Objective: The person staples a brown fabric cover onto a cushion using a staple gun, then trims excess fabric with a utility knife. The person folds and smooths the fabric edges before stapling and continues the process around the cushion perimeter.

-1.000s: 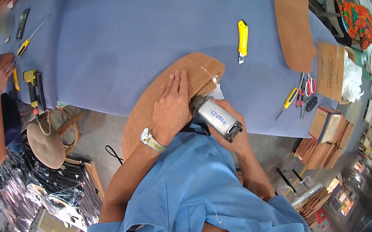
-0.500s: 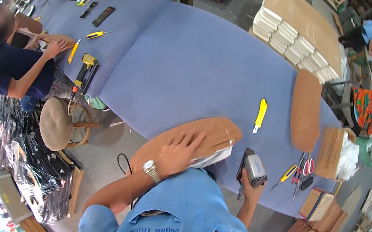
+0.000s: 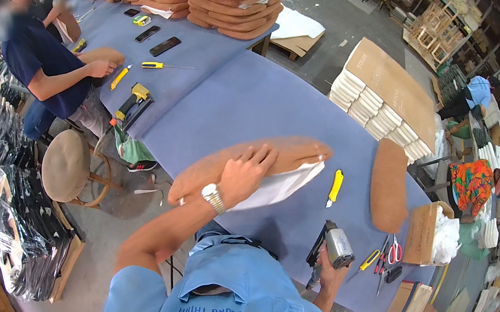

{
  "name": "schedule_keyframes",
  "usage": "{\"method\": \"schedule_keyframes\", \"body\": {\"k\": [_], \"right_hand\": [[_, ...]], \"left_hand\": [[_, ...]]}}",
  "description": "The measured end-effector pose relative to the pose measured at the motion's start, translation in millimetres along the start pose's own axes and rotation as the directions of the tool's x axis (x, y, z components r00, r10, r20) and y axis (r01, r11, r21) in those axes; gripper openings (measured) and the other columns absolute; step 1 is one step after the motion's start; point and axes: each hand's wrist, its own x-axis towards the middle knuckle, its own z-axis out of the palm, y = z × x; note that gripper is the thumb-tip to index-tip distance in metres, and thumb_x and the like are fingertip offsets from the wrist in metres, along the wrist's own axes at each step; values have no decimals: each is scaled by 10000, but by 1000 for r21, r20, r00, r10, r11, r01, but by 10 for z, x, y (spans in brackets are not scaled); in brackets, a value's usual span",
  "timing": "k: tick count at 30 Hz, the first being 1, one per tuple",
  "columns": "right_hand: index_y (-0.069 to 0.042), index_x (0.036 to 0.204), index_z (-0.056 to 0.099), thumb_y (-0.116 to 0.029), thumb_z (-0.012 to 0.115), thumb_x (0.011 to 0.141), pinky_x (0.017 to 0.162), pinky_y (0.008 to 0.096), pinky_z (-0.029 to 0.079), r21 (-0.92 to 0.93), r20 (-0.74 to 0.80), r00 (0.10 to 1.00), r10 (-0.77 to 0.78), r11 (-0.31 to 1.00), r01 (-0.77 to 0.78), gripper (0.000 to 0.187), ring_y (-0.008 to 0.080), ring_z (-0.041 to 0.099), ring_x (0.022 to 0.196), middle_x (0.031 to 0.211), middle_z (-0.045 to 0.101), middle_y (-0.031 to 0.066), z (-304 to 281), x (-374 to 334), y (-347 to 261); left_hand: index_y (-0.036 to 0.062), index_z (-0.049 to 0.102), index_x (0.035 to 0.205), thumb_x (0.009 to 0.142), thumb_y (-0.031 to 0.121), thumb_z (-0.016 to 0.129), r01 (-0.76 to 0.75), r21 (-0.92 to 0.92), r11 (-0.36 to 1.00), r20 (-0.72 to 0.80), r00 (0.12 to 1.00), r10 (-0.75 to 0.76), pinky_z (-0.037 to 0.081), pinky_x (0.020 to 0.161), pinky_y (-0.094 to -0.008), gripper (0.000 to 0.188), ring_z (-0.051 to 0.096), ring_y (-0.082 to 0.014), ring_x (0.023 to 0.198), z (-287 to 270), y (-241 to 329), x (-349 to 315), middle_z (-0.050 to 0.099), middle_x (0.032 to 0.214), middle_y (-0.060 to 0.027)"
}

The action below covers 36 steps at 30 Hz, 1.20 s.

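A long brown upholstered cushion (image 3: 195, 174) is tilted up over the near side of the blue table, its white underside fabric (image 3: 282, 184) facing me. My left hand (image 3: 245, 174), with a metal watch at the wrist, lies across its brown cover and grips it, fingers over the upper side; the thumb is hidden. To the right, my right hand (image 3: 329, 275) is closed around the handle of a grey and black staple gun (image 3: 339, 248), held apart from the cushion. A yellow utility knife (image 3: 334, 187) lies between the held cushion and another brown cushion (image 3: 389, 185).
On the blue table (image 3: 218, 109), a screwdriver (image 3: 369, 259) and scissors (image 3: 394, 252) lie near a cardboard box (image 3: 421, 234). At the far left a co-worker (image 3: 49, 69) handles a brown piece near a yellow nail gun (image 3: 134, 105). Stacked cushions (image 3: 230, 7) stand behind; a stool (image 3: 66, 165) is left.
The cushion has been tilted up with my left hand on it, showing more of its white underside. My right hand still holds the staple gun. The view has shifted, bringing the far cushion stacks in.
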Motion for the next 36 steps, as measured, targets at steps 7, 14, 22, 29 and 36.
{"method": "schedule_keyframes", "body": {"k": [7,14,22,29,36], "right_hand": [[53,1263,611,42,715,884,578,296,517,300,12,991,-131,946,121,393,131,599,641,1103,704,144,175,-449,-336],[56,1225,594,-45,663,916,624,327,508,493,-5,950,-314,825,275,333,154,576,662,1100,666,142,448,-880,-456],[-12,1296,504,-309,635,1028,684,305,471,909,4,902,-433,378,177,421,120,524,754,1214,577,96,737,-1499,-315],[-121,1256,643,-591,725,919,655,297,421,993,120,957,-266,48,-112,585,104,466,656,1030,637,-16,668,-2137,504],[-109,1127,718,-794,657,846,542,270,486,984,-79,995,-67,-163,67,743,103,521,623,653,549,-25,739,-2347,580]], "left_hand": [[67,613,1405,959,377,719,134,-305,943,596,799,79,572,948,-461,554,695,-393,1125,411,474,-99,667,1365,-169],[76,559,1476,1037,353,627,267,-872,409,410,857,313,582,912,-438,523,706,-370,1103,-337,938,-856,687,1303,-212],[98,528,1495,874,283,778,-267,-598,756,-197,963,184,591,829,-432,694,733,-339,977,-1051,1030,-1635,717,1233,-176],[88,578,1438,825,373,827,-168,-527,833,57,971,232,596,753,-393,721,735,-298,936,-1478,1134,-2490,733,1167,-121],[71,626,1401,886,210,798,-38,-523,851,464,825,323,573,698,-402,560,729,-339,858,-2152,907,-2749,728,1015,-159]]}}
